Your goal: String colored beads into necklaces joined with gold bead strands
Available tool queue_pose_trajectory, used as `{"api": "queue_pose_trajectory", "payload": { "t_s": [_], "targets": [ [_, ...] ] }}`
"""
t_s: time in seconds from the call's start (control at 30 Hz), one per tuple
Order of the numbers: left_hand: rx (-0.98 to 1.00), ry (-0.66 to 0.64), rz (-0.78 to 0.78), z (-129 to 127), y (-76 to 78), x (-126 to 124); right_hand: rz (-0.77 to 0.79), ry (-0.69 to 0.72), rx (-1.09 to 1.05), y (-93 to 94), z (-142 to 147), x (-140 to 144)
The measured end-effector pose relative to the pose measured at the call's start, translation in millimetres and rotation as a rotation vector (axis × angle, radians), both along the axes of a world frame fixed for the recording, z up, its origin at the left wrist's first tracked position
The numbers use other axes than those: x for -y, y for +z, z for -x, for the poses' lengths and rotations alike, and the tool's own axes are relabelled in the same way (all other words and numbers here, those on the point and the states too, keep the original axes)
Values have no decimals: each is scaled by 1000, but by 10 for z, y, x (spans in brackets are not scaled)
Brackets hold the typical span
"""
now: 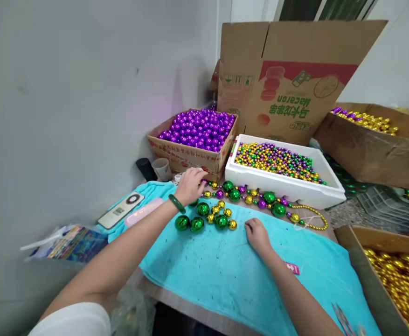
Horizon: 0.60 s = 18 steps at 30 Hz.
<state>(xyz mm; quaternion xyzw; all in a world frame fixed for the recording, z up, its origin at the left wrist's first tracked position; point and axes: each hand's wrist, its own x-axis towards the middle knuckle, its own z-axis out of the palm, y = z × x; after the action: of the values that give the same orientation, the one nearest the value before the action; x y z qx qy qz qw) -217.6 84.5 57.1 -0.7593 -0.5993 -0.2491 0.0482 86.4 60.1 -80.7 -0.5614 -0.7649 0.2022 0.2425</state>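
- Forearms come in from the lower edge of the frame, both reaching over a turquoise towel [225,275] spread across the tabletop, probably there to keep round beads from rolling off.
- Right hand [258,235], at centre frame, rests knuckles-up on the towel with fingers curled down; the fingertips press close together at the cloth, perhaps pinching a thin string, but what they hold is too fine to tell.
- Just left of it lies a loose cluster of green balls [197,219] and small gold beads [221,214], set within easy reach of both hands.
- Left hand [190,184], with a green bangle [176,204] on its wrist, reaches up-left of centre, fingers bent over the near end of the bead strand [260,198]; whether it truly grips a bead is hidden by the knuckles.
- That strand runs rightward in green, purple and gold, laid out straight along the towel's far edge, ending in a thin gold loop.
- At left, a phone [120,210] and a pink case [143,212] lie on the towel's corner, out of the working space.
- Behind stand a white foam box [288,186] of mixed small beads and a carton of purple balls [197,128].
- Farther right and lower right, cartons of gold beads [400,275].
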Motion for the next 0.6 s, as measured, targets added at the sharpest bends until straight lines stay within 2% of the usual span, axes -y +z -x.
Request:
{"api": "queue_pose_trajectory", "payload": {
  "t_s": [0.13,0.2,0.27,0.4,0.5,0.6],
  "targets": [
    [18,135,-49,499,450,-768,-126,63,-1,-147,-38,19],
    [27,243,23,699,599,-1166,-161,63,-11,-189,-51,44],
    [39,283,86,828,676,-1540,-185,53,-14,-213,-52,70],
    [33,198,183,803,664,-2192,-198,47,-28,-254,-49,105],
    [0,84,257,595,592,-2588,-221,30,-17,-294,-59,110],
    [-36,19,341,401,490,-2865,-270,17,-2,-339,-76,99]
  ]
}}
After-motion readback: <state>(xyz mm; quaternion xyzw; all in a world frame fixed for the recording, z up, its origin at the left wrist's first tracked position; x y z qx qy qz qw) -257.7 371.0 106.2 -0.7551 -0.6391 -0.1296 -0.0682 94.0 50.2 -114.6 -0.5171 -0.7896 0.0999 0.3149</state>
